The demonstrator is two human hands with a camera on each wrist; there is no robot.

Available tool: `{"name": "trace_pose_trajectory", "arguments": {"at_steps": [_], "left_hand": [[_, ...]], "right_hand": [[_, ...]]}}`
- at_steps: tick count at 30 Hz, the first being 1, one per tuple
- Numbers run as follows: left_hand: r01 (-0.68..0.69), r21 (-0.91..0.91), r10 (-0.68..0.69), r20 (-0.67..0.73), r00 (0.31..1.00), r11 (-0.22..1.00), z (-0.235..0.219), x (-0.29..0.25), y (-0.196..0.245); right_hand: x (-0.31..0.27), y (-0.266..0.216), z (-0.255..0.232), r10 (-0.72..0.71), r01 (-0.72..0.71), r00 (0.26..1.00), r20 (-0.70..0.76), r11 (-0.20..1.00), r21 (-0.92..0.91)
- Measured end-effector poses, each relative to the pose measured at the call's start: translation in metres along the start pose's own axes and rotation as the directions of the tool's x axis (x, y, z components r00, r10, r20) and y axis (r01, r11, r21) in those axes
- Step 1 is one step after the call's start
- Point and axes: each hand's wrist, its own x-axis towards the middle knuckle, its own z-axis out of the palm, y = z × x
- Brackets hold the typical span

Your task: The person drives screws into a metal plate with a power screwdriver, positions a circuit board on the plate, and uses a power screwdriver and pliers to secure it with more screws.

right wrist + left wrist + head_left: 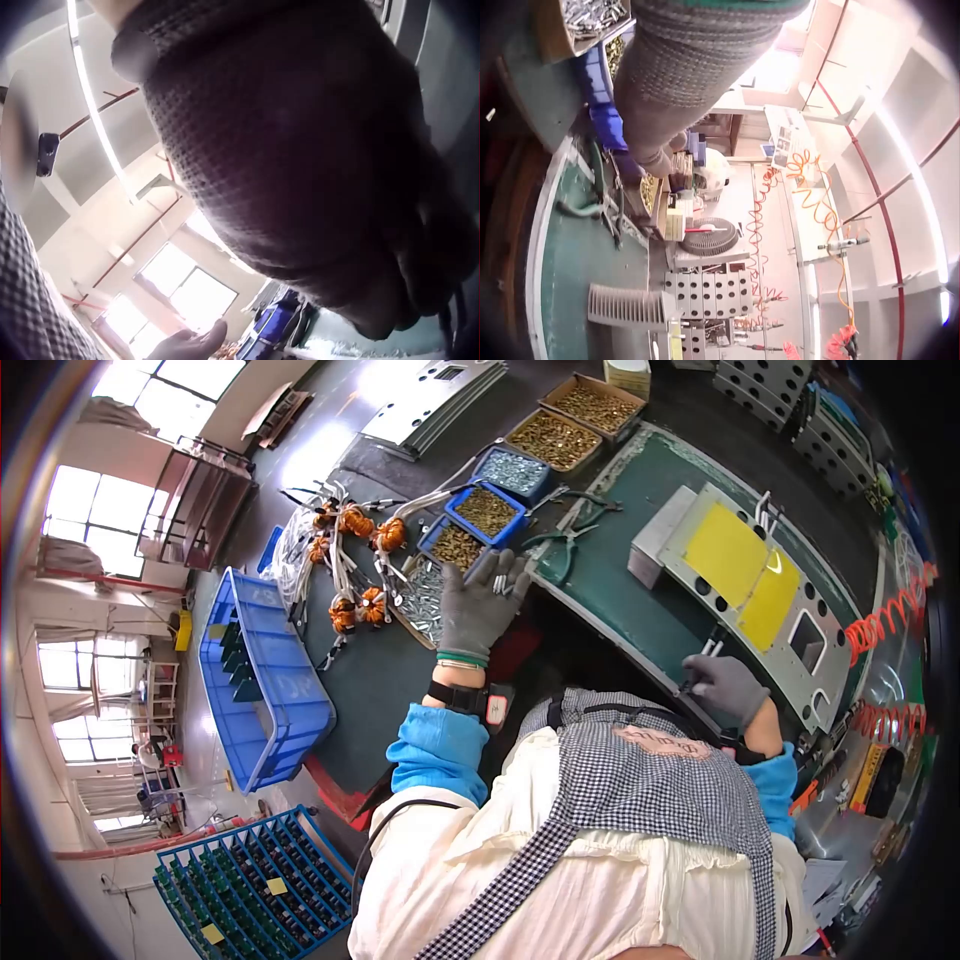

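My left hand, in a grey glove, is turned palm up beside the blue parts bins. Several small silver posts lie across its fingers. My right hand, also gloved, is at the near edge of a metal panel with yellow sheets on it. Its fingers curl, and two slim silver posts stick up from the fingertips. In the right wrist view the curled right hand is dark, with thin prongs showing at its fingertips. The left wrist view shows mostly the glove's back.
Pliers lie beside a blue bin of brass parts. A carton of silver parts stands near the left hand. Orange-wound coils with white leads lie left. A blue crate stands farther left; a red coiled hose hangs right.
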Motion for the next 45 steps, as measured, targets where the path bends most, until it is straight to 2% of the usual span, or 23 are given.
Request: {"name": "trace_pose_trajectory", "arguments": {"at_steps": [2, 5, 8, 12, 15, 19, 21, 23, 24, 25, 27, 28, 29, 31, 32, 33, 34, 36, 38, 41, 43, 44, 45], "left_hand": [[-0.041, -0.052, 0.037, -0.06, 0.997, 0.998, 0.01, 0.004, 0.021], [-0.049, 0.046, 0.051, -0.045, 0.998, 0.998, -0.007, 0.029, 0.055], [-0.051, 0.031, 0.055, -0.127, 0.99, 0.998, -0.003, 0.05, 0.072], [-0.029, 0.031, 0.029, -0.007, 1.0, 0.999, -0.014, 0.086, 0.095], [-0.088, 0.016, 0.089, -0.054, 0.995, 0.996, -0.008, 0.088, 0.118], [-0.09, 0.283, 0.088, 0.02, 0.996, 0.955, -0.017, 0.058, 0.152], [-0.173, 0.651, 0.114, 0.132, 0.985, 0.739, -0.046, 0.051, 0.164], [0.025, 0.65, 0.003, -0.042, 0.999, 0.76, -0.029, 0.02, 0.164], [-0.013, 0.843, 0.094, -0.045, 0.994, 0.538, -0.039, 0.022, 0.163], [-0.269, 0.963, 0.039, 0.268, 0.963, 0.025, -0.046, 0.023, 0.167], [-0.079, 0.994, 0.015, 0.08, 0.997, -0.072, -0.036, 0.007, 0.153], [-0.045, 0.981, -0.039, 0.038, 0.999, -0.188, -0.026, 0.005, 0.152], [-0.056, 0.961, -0.03, 0.049, 0.998, -0.271, -0.014, 0.002, 0.15], [-0.091, 0.9, -0.042, 0.081, 0.996, -0.426, 0.01, 0.002, 0.142], [-0.282, 0.896, -0.046, 0.283, 0.958, -0.344, -0.02, 0.028, 0.152], [-0.158, 0.944, -0.001, 0.165, 0.986, -0.289, 0.01, 0.028, 0.138], [-0.186, 0.97, 0.006, 0.189, 0.982, -0.159, 0.0, 0.051, 0.138], [-0.212, 0.976, -0.039, 0.209, 0.977, -0.06, 0.015, 0.072, 0.125], [-0.22, 0.967, -0.053, 0.215, 0.975, -0.126, 0.032, 0.083, 0.106], [-0.31, 0.904, -0.125, 0.285, 0.95, -0.296, 0.035, 0.107, 0.084], [-0.315, 0.917, -0.103, 0.299, 0.949, -0.244, 0.05, 0.093, 0.047], [-0.312, 0.895, -0.218, 0.251, 0.943, -0.319, 0.052, 0.094, 0.04], [-0.325, 0.906, -0.223, 0.269, 0.937, -0.271, 0.065, 0.076, 0.026]], "right_hand": [[-0.003, -0.001, 0.001, 0.101, -0.093, 0.993, -0.053, 0.986, 0.138], [0.003, -0.016, 0.005, 0.246, -0.207, 0.95, -0.191, 0.957, 0.204], [0.02, -0.046, 0.008, 0.277, -0.243, 0.929, -0.245, 0.957, 0.16], [0.032, -0.069, 0.022, 0.227, -0.175, 0.944, -0.241, 0.96, 0.217], [0.021, -0.066, 0.032, 0.268, -0.208, 0.917, -0.295, 0.953, 0.22], [0.0, -0.063, 0.043, 0.411, -0.346, 0.846, -0.34, 0.908, 0.236], [-0.01, -0.055, 0.049, 0.44, -0.374, 0.835, -0.33, 0.894, 0.245], [-0.01, -0.051, 0.054, 0.454, -0.384, 0.832, -0.318, 0.886, 0.26], [-0.008, -0.051, 0.055, 0.459, -0.388, 0.828, -0.321, 0.883, 0.262], [-0.006, -0.058, 0.052, 0.472, -0.399, 0.819, -0.326, 0.877, 0.267], [-0.003, -0.064, 0.046, 0.4, -0.363, 0.835, -0.379, 0.917, 0.168], [0.001, -0.058, 0.047, 0.337, -0.326, 0.849, -0.407, 0.94, 0.099], [0.005, -0.053, 0.048, 0.272, -0.288, 0.863, -0.425, 0.957, 0.028], [0.014, -0.061, 0.043, 0.348, -0.301, 0.841, -0.414, 0.937, 0.176], [0.017, -0.069, 0.039, 0.342, -0.32, 0.824, -0.452, 0.939, 0.128], [0.018, -0.076, 0.036, 0.347, -0.353, 0.799, -0.492, 0.932, 0.084], [0.016, -0.075, 0.037, 0.32, -0.345, 0.785, -0.53, 0.937, 0.053], [0.006, -0.073, 0.04, 0.326, -0.358, 0.751, -0.574, 0.932, 0.061], [-0.008, -0.078, 0.037, 0.472, -0.403, 0.714, -0.517, 0.881, 0.247], [-0.037, -0.059, 0.053, 0.424, -0.336, 0.633, -0.648, 0.904, 0.263], [-0.057, -0.047, 0.068, 0.459, -0.346, 0.576, -0.676, 0.887, 0.307], [-0.067, -0.045, 0.072, 0.515, -0.34, 0.579, -0.631, 0.857, 0.387], [-0.072, -0.048, 0.075, 0.558, -0.349, 0.538, -0.632, 0.83, 0.435]]}}
